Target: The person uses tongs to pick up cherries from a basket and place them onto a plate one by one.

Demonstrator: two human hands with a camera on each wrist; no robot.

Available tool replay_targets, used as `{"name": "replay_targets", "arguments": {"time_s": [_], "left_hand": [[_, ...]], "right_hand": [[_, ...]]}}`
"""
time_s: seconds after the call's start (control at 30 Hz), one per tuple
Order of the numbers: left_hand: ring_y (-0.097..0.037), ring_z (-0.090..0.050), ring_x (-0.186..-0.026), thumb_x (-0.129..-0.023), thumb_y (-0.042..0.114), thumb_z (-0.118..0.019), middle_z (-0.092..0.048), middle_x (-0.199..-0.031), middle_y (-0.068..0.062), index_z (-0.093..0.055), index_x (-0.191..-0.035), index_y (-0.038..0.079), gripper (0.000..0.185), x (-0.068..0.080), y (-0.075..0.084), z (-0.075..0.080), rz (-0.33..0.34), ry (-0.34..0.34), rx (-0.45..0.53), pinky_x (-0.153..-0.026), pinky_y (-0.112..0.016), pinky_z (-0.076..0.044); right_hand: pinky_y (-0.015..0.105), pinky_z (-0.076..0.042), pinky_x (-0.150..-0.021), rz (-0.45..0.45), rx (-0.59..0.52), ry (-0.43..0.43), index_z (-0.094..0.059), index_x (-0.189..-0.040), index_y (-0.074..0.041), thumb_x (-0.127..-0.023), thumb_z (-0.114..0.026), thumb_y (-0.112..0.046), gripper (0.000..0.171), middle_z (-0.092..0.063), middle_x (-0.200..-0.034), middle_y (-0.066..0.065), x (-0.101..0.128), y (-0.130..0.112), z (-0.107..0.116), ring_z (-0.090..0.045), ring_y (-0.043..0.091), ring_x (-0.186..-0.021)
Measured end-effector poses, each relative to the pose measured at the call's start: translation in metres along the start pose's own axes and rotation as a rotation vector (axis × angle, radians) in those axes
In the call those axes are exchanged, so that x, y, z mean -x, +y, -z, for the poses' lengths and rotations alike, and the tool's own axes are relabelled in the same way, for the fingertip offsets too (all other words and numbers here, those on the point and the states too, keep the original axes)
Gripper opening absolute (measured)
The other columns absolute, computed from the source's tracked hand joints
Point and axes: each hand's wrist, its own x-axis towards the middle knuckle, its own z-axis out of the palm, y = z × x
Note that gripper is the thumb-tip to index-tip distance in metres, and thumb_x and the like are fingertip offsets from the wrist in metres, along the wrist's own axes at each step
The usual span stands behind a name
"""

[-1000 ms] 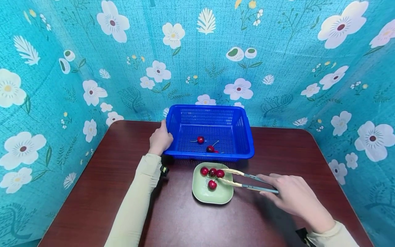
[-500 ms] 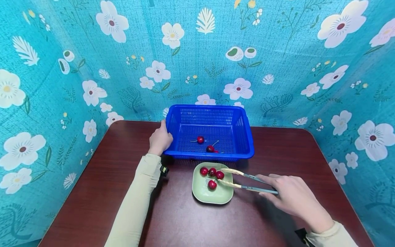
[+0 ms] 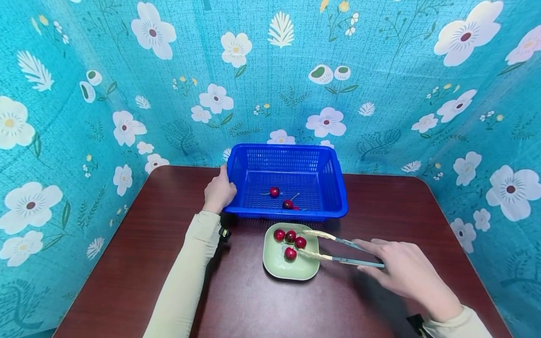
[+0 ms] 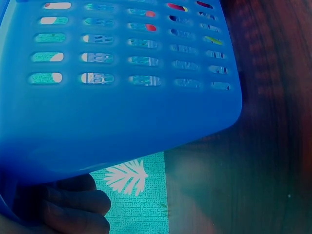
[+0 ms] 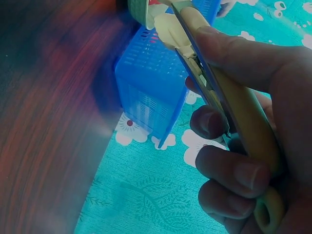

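Table (image 3: 127, 263) in front, curtain (image 3: 270, 70) behind and on both sides. Basket (image 3: 342, 197) at rear centre of table; two cherries (image 3: 274, 191) inside it. Plate (image 3: 279, 267) just before basket, four more cherries (image 3: 289, 254) on plate (three in row at far edge, one nearer). Left hand (image 3: 218, 193) on basket's left rim. Right hand (image 3: 405, 274) right of plate, holds tongs (image 3: 338, 251); tong tips over plate's right part, beside cherries.

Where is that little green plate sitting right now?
In the head view, the green plate sits mid-table, just in front of the blue basket, holding four cherries.
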Motion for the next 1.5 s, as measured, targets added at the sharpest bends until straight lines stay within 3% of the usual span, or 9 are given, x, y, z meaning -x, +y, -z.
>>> {"name": "replay_targets", "arguments": {"time_s": [0.17, 0.33, 0.57, 0.77, 0.87, 1.0, 1.13, 1.33, 1.5], "left_hand": [[-0.041, -0.071, -0.086, -0.101, 0.020, -0.051, -0.072, -0.111, -0.025, -0.022, -0.164, 0.008, 0.070, 0.000, 0.000, 0.000, 0.004, -0.003, -0.003, -0.073, -0.056, -0.056], [-0.041, -0.071, -0.087, -0.101, 0.020, -0.051, -0.072, -0.114, -0.026, -0.023, -0.164, 0.008, 0.071, 0.000, 0.000, 0.000, 0.005, -0.003, -0.007, -0.073, -0.057, -0.056], [-0.042, -0.071, -0.088, -0.100, 0.018, -0.050, -0.071, -0.113, -0.027, -0.023, -0.164, 0.006, 0.070, 0.000, 0.000, 0.001, -0.004, 0.005, -0.004, -0.074, -0.058, -0.055], [-0.042, -0.071, -0.086, -0.100, 0.019, -0.051, -0.072, -0.112, -0.026, -0.022, -0.165, 0.007, 0.071, -0.001, -0.001, -0.001, 0.009, 0.002, -0.004, -0.075, -0.058, -0.056], [-0.041, -0.071, -0.085, -0.101, 0.019, -0.051, -0.072, -0.112, -0.025, -0.021, -0.165, 0.008, 0.072, -0.001, 0.000, -0.001, 0.012, -0.003, -0.006, -0.074, -0.057, -0.055], [-0.042, -0.071, -0.088, -0.100, 0.019, -0.051, -0.071, -0.115, -0.025, -0.022, -0.165, 0.008, 0.071, -0.002, 0.000, -0.001, 0.013, -0.003, -0.006, -0.076, -0.058, -0.055], [-0.042, -0.071, -0.091, -0.100, 0.019, -0.051, -0.071, -0.118, -0.026, -0.023, -0.164, 0.009, 0.071, -0.002, 0.001, 0.000, 0.015, -0.004, -0.006, -0.077, -0.058, -0.056], [-0.042, -0.071, -0.089, -0.101, 0.020, -0.052, -0.071, -0.115, -0.025, -0.022, -0.165, 0.009, 0.071, -0.003, 0.001, -0.001, 0.016, -0.005, -0.009, -0.076, -0.057, -0.056], [-0.042, -0.071, -0.091, -0.101, 0.020, -0.052, -0.071, -0.117, -0.025, -0.023, -0.165, 0.010, 0.071, -0.004, 0.000, -0.001, 0.020, -0.004, -0.010, -0.077, -0.058, -0.055]], "right_hand": [[0.033, -0.049, -0.057, 0.001, -0.020, 0.019, -0.075, -0.126, -0.027, -0.074, -0.091, -0.045, 0.057, -0.078, -0.097, -0.004, 0.001, 0.001, 0.004, -0.065, 0.008, -0.068], [0.029, -0.045, -0.056, -0.008, -0.044, 0.012, -0.074, -0.128, -0.030, -0.072, -0.092, -0.045, 0.060, -0.076, -0.093, -0.008, 0.002, 0.003, 0.008, -0.058, 0.003, -0.067], [0.030, -0.046, -0.057, -0.015, -0.077, 0.020, -0.074, -0.128, -0.030, -0.073, -0.092, -0.044, 0.060, -0.077, -0.098, -0.007, 0.003, 0.005, 0.014, -0.064, 0.005, -0.072], [0.024, -0.035, -0.055, -0.019, -0.112, 0.001, -0.072, -0.131, -0.028, -0.073, -0.092, -0.043, 0.063, -0.060, -0.079, -0.022, 0.001, 0.005, 0.021, -0.042, -0.002, -0.061], [0.024, -0.035, -0.055, -0.020, -0.124, 0.007, -0.072, -0.132, -0.027, -0.073, -0.092, -0.042, 0.064, -0.060, -0.079, -0.023, -0.002, 0.005, 0.025, -0.041, -0.002, -0.061], [0.028, -0.045, -0.058, -0.028, -0.132, 0.034, -0.071, -0.134, -0.026, -0.075, -0.091, -0.045, 0.065, -0.075, -0.095, -0.012, -0.006, 0.007, 0.032, -0.056, 0.002, -0.070], [0.035, -0.051, -0.061, -0.033, -0.137, 0.076, -0.069, -0.137, -0.024, -0.077, -0.089, -0.047, 0.067, -0.078, -0.109, 0.001, -0.015, 0.010, 0.038, -0.069, 0.013, -0.080], [0.038, -0.051, -0.059, -0.027, -0.115, 0.119, -0.066, -0.141, -0.021, -0.079, -0.088, -0.046, 0.070, -0.077, -0.115, 0.010, -0.035, 0.015, 0.044, -0.071, 0.020, -0.083], [0.037, -0.050, -0.060, -0.026, -0.115, 0.126, -0.065, -0.143, -0.020, -0.084, -0.084, -0.047, 0.068, -0.077, -0.116, 0.009, -0.057, 0.013, 0.040, -0.067, 0.016, -0.078]]}}
